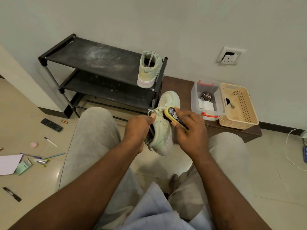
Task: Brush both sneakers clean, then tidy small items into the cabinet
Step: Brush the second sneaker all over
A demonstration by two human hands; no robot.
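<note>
Room: glossy beige floor tiles (pixel 274 171), off-white matte wall (pixel 166 17).

1. Left grip (pixel 137 127): clenched on the collar of the sneaker (pixel 163 133), thumb pinching a lace.
2. Right grip (pixel 191 130): fingers curled round the brush (pixel 176 118). The brush has an oval yellow back with a dark printed label, and its dark bristles are pressed to the sneaker's side.
3. The sneaker is pale green and suede-like, with a whitish sole edge. It is held in the air between the grey-trousered knees, its toe pointing away, near the right front post of the shoe rack (pixel 99 63).
4. Shoe rack: black tube frame with two dusty fabric shelves scuffed white.
5. Second sneaker (pixel 149 70): a matching high-top standing at the front right corner of the top shelf, heel toward the camera, with a pink-striped sole.
6. Surface (pixel 179 85): a low dark-brown board against the wall, just right of the rack. It carries a clear plastic box (pixel 196 97) with orange clips, and inside the box lies a round black polish tin (pixel 206 96). Touching the box is a cream perforated basket (pixel 239 107).
7. Floor, left: remote (pixel 51 125), battery (pixel 64 121), pink disc (pixel 33 144), scattered pens, black marker (pixel 12 194) and white paper (pixel 10 163), all well apart from the left knee.
8. Floor, right: bare tile from the right knee out to a looping white cable (pixel 292 150).
</note>
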